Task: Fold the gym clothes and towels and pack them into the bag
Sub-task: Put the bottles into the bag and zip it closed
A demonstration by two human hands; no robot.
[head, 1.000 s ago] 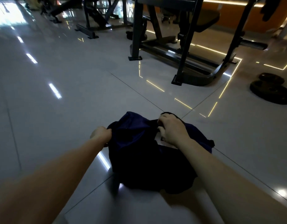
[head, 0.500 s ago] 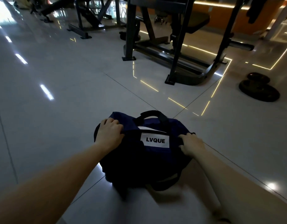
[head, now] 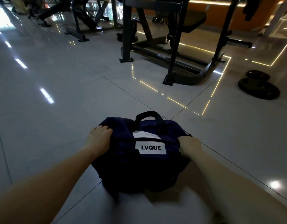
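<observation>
Navy bag (head: 139, 167) sits on the tiled floor (head: 58, 110), near centre, its LVQUE label (head: 150, 147) facing up. Left hand (head: 99, 138) grips the bag's left end, fingers curled into the fabric; right hand (head: 189, 146) clutches the right end. Weight plates (head: 259, 88) lie far right.
</observation>
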